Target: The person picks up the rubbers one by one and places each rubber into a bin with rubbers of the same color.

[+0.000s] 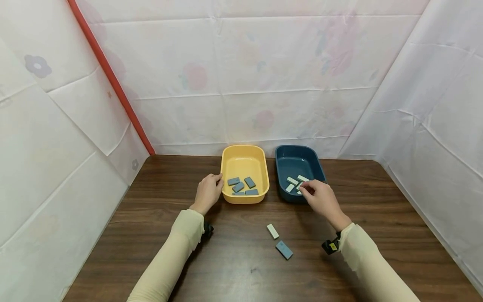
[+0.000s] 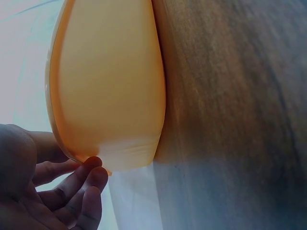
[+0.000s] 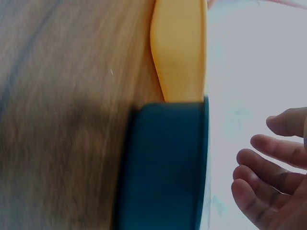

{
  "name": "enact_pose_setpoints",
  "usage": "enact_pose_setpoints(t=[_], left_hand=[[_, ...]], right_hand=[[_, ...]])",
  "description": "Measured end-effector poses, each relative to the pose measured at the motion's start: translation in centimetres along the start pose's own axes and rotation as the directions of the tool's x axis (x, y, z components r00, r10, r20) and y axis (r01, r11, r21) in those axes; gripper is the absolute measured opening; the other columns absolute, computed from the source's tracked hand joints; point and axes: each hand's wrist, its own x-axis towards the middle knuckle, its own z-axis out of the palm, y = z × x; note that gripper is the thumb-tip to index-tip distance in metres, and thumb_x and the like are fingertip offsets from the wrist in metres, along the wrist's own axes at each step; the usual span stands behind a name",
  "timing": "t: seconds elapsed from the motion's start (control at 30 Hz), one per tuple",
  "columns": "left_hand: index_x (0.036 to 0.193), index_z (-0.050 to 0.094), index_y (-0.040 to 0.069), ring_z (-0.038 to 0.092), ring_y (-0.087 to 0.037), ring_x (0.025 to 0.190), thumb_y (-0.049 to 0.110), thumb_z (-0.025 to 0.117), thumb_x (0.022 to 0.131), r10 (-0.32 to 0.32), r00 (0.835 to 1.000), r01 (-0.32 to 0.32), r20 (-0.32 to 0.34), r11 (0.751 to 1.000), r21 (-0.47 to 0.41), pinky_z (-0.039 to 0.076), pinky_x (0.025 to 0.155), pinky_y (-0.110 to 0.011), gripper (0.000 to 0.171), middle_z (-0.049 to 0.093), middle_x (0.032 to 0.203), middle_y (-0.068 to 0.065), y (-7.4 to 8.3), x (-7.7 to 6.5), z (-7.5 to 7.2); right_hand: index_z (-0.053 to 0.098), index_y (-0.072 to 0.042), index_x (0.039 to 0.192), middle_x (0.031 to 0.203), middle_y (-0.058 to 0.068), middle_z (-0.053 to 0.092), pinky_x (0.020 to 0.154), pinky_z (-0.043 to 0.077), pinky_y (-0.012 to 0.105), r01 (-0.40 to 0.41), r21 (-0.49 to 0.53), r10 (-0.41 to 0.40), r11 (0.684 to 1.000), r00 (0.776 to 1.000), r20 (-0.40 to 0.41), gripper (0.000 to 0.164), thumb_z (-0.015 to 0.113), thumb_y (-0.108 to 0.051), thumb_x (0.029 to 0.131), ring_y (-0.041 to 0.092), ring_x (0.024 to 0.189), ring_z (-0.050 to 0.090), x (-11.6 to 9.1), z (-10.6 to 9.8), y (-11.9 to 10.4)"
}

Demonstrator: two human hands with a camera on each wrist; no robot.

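Observation:
At the left rim of the yellow bin, my left hand pinches the edge. The left wrist view shows its thumb and fingers on either side of that rim. Several grey-blue rectangular tiles lie inside this bin, mostly in its near half. My right hand is over the near right part of the dark blue bin. Its fingers are loosely bent with nothing between them and the thumb. Below it, several smaller pale tiles lie in the blue bin, partly hidden by the hand.
On the brown wooden table, nearer to me, lie one pale tile and one grey-blue tile, end to end. White patterned sheeting stands behind the bins and on both sides. A red strip runs down the left corner.

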Motion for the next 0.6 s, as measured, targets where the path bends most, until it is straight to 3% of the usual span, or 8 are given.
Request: enact_pose_setpoints(t=[0.33, 0.6], left_hand=[[0.127, 0.064, 0.001, 0.062, -0.029, 0.085, 0.014, 0.059, 0.096, 0.019, 1.000, -0.019, -0.014, 1.000, 0.000, 0.050, 0.076, -0.042, 0.033, 0.068, 0.105, -0.016, 0.0, 0.1, 0.4], [0.126, 0.064, 0.000, 0.062, -0.031, 0.086, 0.013, 0.060, 0.096, 0.027, 0.999, -0.027, -0.029, 1.000, 0.004, 0.050, 0.078, -0.044, 0.033, 0.068, 0.104, -0.017, 0.0, 0.0, 0.2]], right_hand=[[0.074, -0.009, 0.096, 0.083, 0.001, 0.066, 0.065, 0.046, 0.027, 0.040, 0.011, -0.041, 0.999, 0.993, 0.110, 0.012, 0.068, -0.018, 0.091, 0.008, 0.070, 0.054, -0.1, 2.2, -1.7], [0.073, -0.009, 0.097, 0.084, -0.001, 0.063, 0.067, 0.047, 0.028, 0.086, 0.012, -0.086, 0.996, 0.964, 0.251, 0.015, 0.069, -0.021, 0.090, 0.008, 0.072, 0.054, -0.5, 3.8, -2.9]])
